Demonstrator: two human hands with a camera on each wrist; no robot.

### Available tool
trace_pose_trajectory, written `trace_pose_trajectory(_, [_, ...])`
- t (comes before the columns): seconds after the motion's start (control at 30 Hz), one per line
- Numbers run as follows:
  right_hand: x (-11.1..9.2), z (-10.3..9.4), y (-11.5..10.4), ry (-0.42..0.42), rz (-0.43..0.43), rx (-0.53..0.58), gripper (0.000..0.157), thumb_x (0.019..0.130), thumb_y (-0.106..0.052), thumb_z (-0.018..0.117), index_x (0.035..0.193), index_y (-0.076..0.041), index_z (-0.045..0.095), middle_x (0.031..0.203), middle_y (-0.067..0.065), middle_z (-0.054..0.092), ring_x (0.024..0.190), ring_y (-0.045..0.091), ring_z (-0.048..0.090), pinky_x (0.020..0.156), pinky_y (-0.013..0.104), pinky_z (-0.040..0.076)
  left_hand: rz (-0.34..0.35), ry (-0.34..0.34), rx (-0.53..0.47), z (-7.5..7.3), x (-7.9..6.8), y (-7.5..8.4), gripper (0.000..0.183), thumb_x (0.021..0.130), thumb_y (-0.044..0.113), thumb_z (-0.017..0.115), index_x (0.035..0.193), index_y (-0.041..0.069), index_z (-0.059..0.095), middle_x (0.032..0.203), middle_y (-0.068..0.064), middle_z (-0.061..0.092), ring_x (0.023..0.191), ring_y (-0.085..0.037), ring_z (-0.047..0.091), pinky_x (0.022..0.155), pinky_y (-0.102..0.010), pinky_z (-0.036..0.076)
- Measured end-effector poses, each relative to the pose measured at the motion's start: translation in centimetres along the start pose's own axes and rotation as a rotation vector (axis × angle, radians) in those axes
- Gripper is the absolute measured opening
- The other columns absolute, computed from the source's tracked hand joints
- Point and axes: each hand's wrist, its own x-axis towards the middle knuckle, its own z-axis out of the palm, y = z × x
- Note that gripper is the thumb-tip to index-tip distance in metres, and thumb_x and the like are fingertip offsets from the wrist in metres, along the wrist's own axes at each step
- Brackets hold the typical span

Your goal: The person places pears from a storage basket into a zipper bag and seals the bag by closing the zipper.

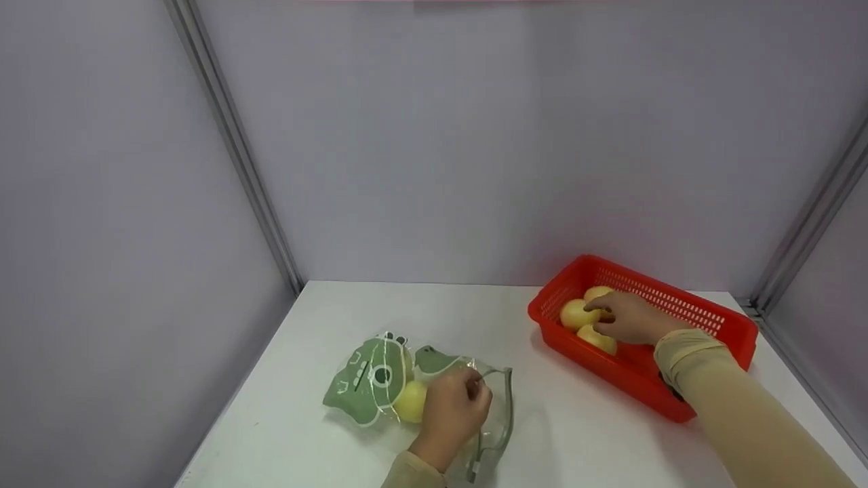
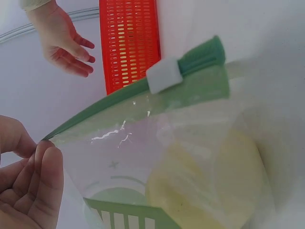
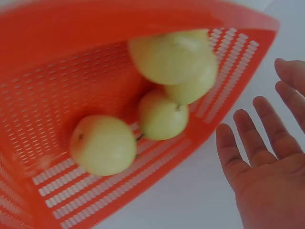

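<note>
My left hand (image 1: 453,410) pinches the green zip edge of a clear zip bag (image 1: 363,383) with a green cartoon animal print. A yellow pear (image 1: 409,402) shows through the plastic. In the left wrist view, thumb and fingertips grip one end of that edge, and a white slider (image 2: 164,75) sits near the other end. On the right, my right hand (image 1: 630,318) is over a red basket (image 1: 610,371), its loosely bent fingers close above several pale yellow pears (image 1: 576,315). The right wrist view shows its palm (image 3: 267,191) holding nothing, beside the basket's rim, with stemmed pears (image 3: 105,145) inside.
Both bag and basket rest on a white table (image 1: 291,379), the basket near its back right corner. A grey wall panel (image 1: 434,149) stands behind the table, with side panels at left and right.
</note>
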Motion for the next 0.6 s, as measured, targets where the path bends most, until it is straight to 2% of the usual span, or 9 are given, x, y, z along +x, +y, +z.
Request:
trace_pose_trajectory(0.23, [0.4, 0.5, 2.1, -0.071, -0.024, -0.05, 0.051, 0.089, -0.022, 0.067, 0.135, -0.008, 0.053, 0.131, 0.017, 0.057, 0.122, 0.041, 0.05, 0.098, 0.058, 0.04, -0.028, -0.023, 0.006, -0.1, 0.1, 0.0, 0.007, 0.081, 0.01, 0.066, 0.077, 0.015, 0.068, 0.064, 0.011, 0.057, 0.057, 0.002, 0.046, 0.052, -0.015, 0.041])
trace_pose_trajectory(0.47, [0.0, 1.4, 3.2, -0.151, 0.033, -0.103, 0.053, 0.086, -0.019, 0.07, 0.136, -0.014, 0.053, 0.127, 0.009, 0.059, 0.111, 0.03, 0.053, 0.096, 0.055, 0.041, -0.056, -0.054, 0.014, -0.2, 0.1, 0.1, 0.006, 0.082, 0.012, 0.066, 0.078, 0.016, 0.069, 0.065, 0.012, 0.057, 0.057, 0.002, 0.046, 0.052, -0.015, 0.042])
trace_pose_trajectory(0.6, [-0.8, 1.5, 2.3, -0.205, 0.145, -0.028, 0.058, 0.087, -0.025, 0.068, 0.142, -0.025, 0.047, 0.124, 0.006, 0.057, 0.108, 0.028, 0.049, 0.094, 0.057, 0.04, -0.055, -0.055, 0.013, -0.3, 0.2, 0.1, 0.006, 0.082, 0.012, 0.066, 0.077, 0.015, 0.069, 0.064, 0.011, 0.057, 0.056, 0.002, 0.046, 0.051, -0.014, 0.041])
